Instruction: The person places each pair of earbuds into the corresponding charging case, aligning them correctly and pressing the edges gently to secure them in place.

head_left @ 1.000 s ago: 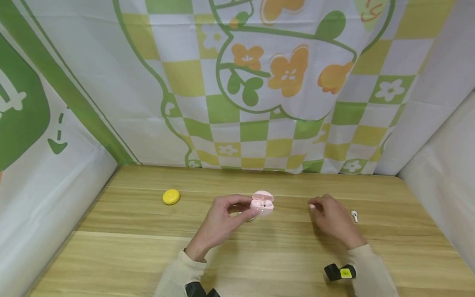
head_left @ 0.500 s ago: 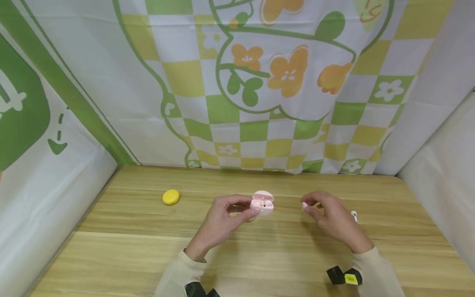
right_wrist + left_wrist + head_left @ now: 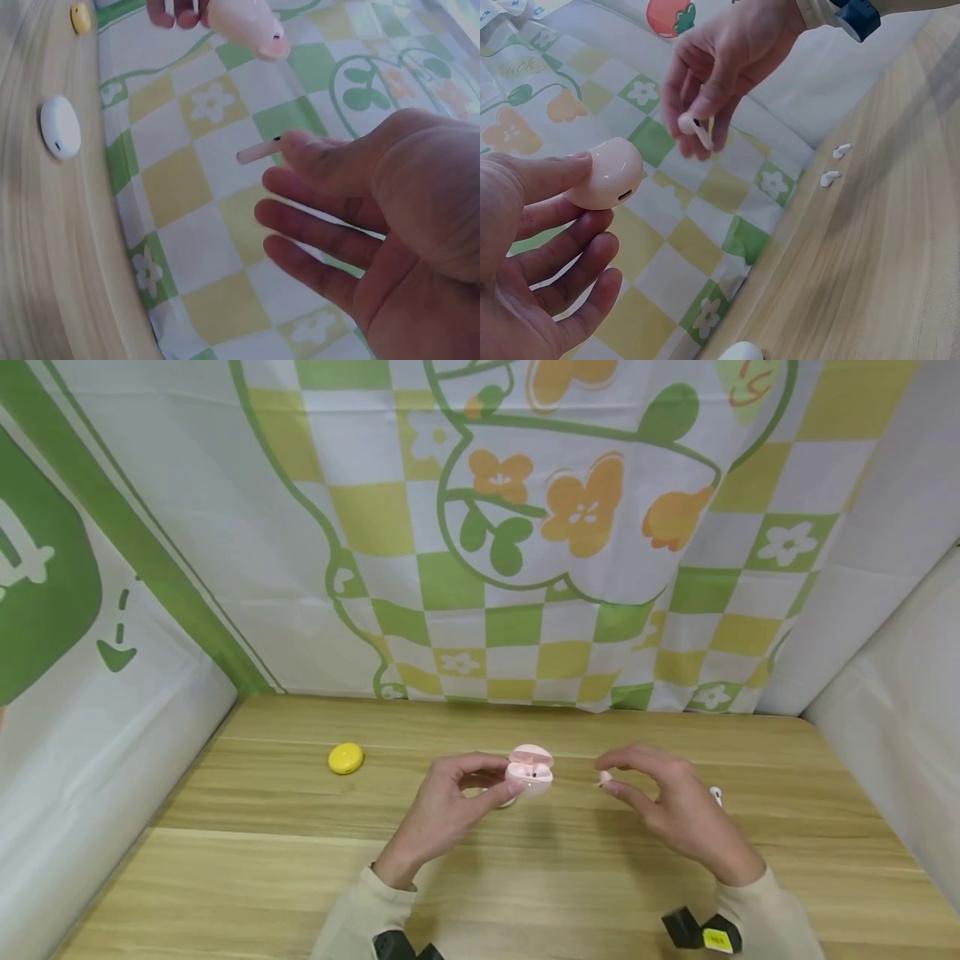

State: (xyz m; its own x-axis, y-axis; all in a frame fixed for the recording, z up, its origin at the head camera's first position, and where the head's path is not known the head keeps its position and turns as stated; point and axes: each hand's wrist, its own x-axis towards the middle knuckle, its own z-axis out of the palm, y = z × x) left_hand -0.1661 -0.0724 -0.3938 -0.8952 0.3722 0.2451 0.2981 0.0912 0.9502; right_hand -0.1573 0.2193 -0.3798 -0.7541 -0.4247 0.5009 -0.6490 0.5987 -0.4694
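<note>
In the head view my left hand (image 3: 448,802) holds a pink earbud case (image 3: 529,775) between thumb and fingers, above the table. Its lid stands raised, and something dark shows in its hollow. Off to the right of the case, my right hand (image 3: 678,806) pinches a pale pink earbud (image 3: 604,778) between thumb and index finger. The left wrist view shows that earbud (image 3: 699,130) with its stem pointing down, apart from the case. In the right wrist view the other fingers of that hand are spread loosely below the stem.
A white case (image 3: 60,127) lies on the wooden table (image 3: 315,877), mostly hidden by my left hand in the head view. Two white earbuds (image 3: 830,178) lie near my right hand. At the left is a yellow round case (image 3: 346,758). A patterned cloth (image 3: 510,627) hangs behind.
My right hand has moved left, carrying the earbud nearer to the pink case, and its fingers have turned to show more of it. My left hand and the case have stayed still.
</note>
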